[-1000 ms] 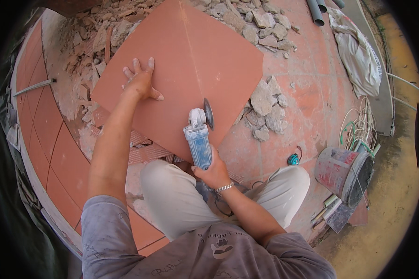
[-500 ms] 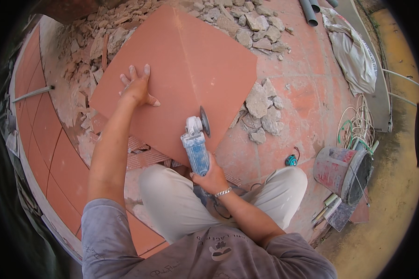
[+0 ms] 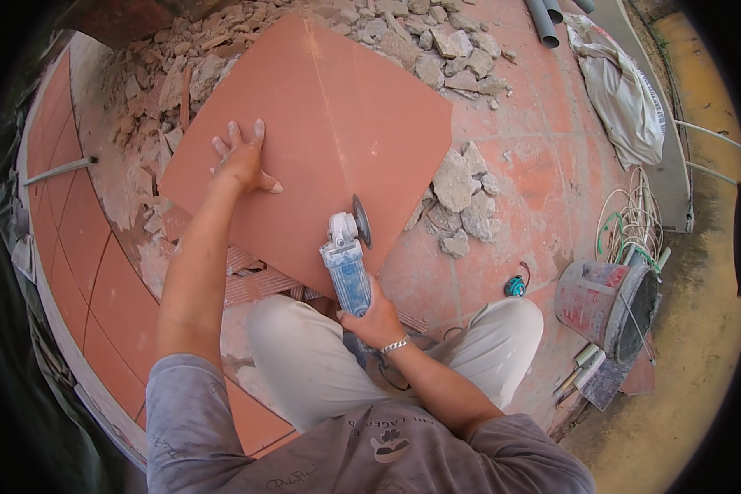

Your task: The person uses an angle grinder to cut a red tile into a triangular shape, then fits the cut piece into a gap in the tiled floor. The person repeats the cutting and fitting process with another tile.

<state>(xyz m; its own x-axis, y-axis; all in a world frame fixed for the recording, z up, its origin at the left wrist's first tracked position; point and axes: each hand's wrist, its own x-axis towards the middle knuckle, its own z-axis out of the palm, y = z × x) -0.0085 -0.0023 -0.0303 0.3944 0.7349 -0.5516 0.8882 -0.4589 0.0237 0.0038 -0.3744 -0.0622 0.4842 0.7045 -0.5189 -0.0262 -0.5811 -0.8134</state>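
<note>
A large square terracotta tile (image 3: 305,107) lies in front of me, turned cornerwise, with a pale scored line running down it from the far corner. My left hand (image 3: 243,163) rests on its left part, palm down and fingers spread. In my right hand (image 3: 376,317) is a dusty blue-and-grey angle grinder (image 3: 346,267), its fingers wrapped round the body. The dark cutting disc (image 3: 361,222) stands upright over the tile at the near end of the line. Whether the disc touches the tile, I cannot tell.
Broken concrete rubble (image 3: 457,49) lies beyond the tile, with more chunks (image 3: 461,193) on its right. A teal tape measure (image 3: 514,286) sits on the floor. On the right are a tipped bucket (image 3: 584,300), coiled wires (image 3: 634,210), a white sack (image 3: 617,90) and grey pipes (image 3: 542,20).
The grinder's head has shifted very slightly down, toward me. My left hand keeps its place on the tile, and its fingertips have dipped a little.
</note>
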